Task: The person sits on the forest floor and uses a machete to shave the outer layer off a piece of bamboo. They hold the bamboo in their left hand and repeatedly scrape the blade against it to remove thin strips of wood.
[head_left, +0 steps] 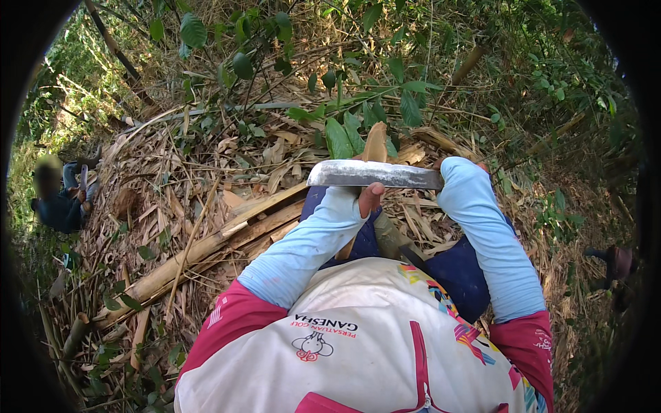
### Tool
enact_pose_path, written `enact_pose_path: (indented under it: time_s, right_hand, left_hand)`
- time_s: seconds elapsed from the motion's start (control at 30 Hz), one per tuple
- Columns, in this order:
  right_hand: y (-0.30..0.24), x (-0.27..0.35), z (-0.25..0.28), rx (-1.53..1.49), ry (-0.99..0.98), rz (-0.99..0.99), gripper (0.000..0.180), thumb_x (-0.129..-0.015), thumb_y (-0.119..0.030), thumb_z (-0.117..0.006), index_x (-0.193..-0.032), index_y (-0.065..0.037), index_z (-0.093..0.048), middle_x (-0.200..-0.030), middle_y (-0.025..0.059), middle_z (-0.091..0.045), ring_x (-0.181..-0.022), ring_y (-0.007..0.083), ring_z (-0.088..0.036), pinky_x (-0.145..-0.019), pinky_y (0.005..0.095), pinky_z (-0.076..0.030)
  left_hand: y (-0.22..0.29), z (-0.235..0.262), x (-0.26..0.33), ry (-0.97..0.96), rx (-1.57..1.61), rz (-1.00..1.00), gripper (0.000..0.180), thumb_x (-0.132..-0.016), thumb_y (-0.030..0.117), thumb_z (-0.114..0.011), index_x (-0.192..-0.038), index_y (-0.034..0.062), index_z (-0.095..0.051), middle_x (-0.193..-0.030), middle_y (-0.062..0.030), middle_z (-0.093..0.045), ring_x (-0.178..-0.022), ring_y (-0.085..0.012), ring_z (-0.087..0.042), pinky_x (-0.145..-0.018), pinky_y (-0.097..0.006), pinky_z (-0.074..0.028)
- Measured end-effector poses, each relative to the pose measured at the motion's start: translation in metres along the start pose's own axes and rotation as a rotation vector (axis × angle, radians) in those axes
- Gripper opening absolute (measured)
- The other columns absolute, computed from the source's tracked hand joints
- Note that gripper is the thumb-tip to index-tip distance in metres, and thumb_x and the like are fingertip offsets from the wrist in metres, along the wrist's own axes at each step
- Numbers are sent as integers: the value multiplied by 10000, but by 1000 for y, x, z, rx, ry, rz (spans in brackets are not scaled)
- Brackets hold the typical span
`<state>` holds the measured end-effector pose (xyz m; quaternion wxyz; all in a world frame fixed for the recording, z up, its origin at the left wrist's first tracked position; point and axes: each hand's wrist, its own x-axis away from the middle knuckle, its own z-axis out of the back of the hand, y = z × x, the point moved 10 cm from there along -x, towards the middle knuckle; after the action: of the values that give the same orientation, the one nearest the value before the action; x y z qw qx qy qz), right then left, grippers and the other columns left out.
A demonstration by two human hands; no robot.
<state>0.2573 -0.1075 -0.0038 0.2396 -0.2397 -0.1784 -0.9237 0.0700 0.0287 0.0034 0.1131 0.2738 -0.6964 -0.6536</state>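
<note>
A machete [375,174] with a broad, worn grey blade lies crosswise in front of me, its tip to the left. My right hand [483,166], mostly covered by a light blue sleeve, is closed at the handle end; the handle itself is hidden. Under the blade, my left hand [372,199] is closed round a bamboo strip [376,142], whose pale brown end stands up beyond the blade. The blade crosses over this strip, but I cannot tell whether it is cutting in. Most of my left fingers are hidden behind blade and sleeve.
Split bamboo poles [200,255] lie at the left on dry leaf litter [275,162]. Green leafy stems [337,138] stand just beyond my hands. Another person [62,199] sits far left, holding a blade. My bent knees [458,279] are below my hands.
</note>
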Motion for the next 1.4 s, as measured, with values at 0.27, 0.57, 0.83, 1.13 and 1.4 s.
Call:
enact_pose_path:
  time_s: [0.27,0.57,0.83,1.13,1.4]
  right_hand:
    - [-5,-18,-9,65,-196,-7,525,-741,-374,-630,-1231,-226,-509,-1282,18,-567,-1178,222,-537,-1010,375,-382]
    - [-21,-16,-3,37,-30,96,383,-750,-285,-631,-1122,-200,-591,-1181,31,-632,-1095,207,-596,-952,323,-435]
    - [-15,-32,-35,26,-144,-33,313,-791,-320,-564,-1076,-199,-610,-1182,-19,-617,-1123,132,-535,-992,324,-351]
    - [-30,62,-5,-359,386,337,210,-735,-146,-653,-919,-55,-612,-864,193,-650,-832,378,-633,-732,427,-501]
    - [-25,80,-5,-407,503,503,315,-706,-159,-723,-1000,-82,-639,-833,160,-639,-786,341,-635,-691,387,-507]
  left_hand:
    - [-30,8,-17,133,-93,-37,534,-811,503,-693,-914,2,-539,-694,-64,-574,-522,-137,-569,-437,-259,-443]
    - [-38,20,-15,189,-52,146,466,-808,309,-762,-1064,-24,-560,-875,-62,-652,-788,-138,-609,-738,-261,-488]
    - [-31,27,-15,270,-55,-52,623,-750,467,-774,-1038,-14,-503,-770,-67,-602,-506,-119,-544,-429,-242,-439]
    - [-35,33,-17,274,70,24,764,-693,457,-826,-1146,-10,-427,-930,-89,-600,-743,-132,-594,-577,-238,-493]
    - [-45,41,-5,26,21,122,908,-566,568,-860,-1176,25,-464,-1032,-72,-599,-945,-182,-583,-853,-320,-466]
